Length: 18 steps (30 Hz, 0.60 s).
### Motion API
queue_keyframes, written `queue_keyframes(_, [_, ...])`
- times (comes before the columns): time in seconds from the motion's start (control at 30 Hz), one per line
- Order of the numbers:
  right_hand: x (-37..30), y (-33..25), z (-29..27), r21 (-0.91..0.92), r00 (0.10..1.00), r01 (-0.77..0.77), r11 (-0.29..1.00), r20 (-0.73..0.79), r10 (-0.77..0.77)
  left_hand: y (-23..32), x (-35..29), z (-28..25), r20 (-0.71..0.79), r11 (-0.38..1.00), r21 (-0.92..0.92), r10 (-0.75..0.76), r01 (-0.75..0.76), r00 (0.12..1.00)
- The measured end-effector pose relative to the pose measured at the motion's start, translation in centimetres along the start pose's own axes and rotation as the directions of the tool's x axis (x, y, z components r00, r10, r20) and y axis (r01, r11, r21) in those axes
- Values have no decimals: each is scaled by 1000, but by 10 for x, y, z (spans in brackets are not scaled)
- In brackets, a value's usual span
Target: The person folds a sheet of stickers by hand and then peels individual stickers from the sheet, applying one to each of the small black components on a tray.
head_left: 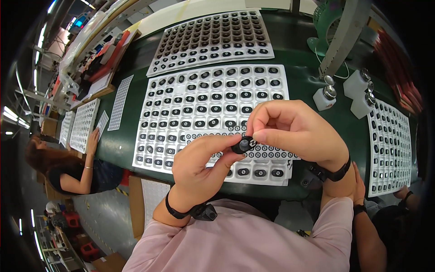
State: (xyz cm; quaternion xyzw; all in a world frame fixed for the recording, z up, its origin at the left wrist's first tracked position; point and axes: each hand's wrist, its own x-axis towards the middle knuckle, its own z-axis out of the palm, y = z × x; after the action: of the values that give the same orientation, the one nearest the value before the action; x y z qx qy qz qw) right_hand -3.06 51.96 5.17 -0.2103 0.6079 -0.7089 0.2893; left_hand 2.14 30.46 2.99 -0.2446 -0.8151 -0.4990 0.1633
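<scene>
My left hand (195,167) is closed in a pinch on a small black oval piece (238,148) with a grey round centre, held above a white tray. At the piece's right end, my right hand (294,129) pinches a small round black sticker (253,142) with a white mark between thumb and forefinger. Beneath both hands lies a sheet of round black stickers (267,153), partly hidden by them, across the white moulded tray (180,89). Rows of similar black oval pieces fill the tray's pockets; one pocket near the upper left has no piece.
Another filled tray (151,71) lies beyond. White bottles (324,99) with metal tops, a metal post (344,41) and a green fan (324,22) stand at right. A co-worker (74,179) works by trays at left; another person's arm (369,235) shows at right beside a tray.
</scene>
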Motion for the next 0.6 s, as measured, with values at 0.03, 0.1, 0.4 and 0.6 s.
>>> queue_keyframes(0.03, [0,0,0,-13,1000,-6,1000,-4,6,-2,0,1,-5,1000,-20,-5,5,1000])
queue_keyframes(0.1, [0,2,0,-40,1000,-17,999,-12,17,-4,0,4,-16,998,-60,-14,13,1000])
queue_keyframes(0.4, [0,7,4,-73,998,33,997,-58,-38,-10,-1,11,-68,990,-138,-37,27,997])
queue_keyframes(0.6, [2,7,6,-89,997,39,995,-66,-44,-13,-1,13,-83,994,-106,-7,-1,997])
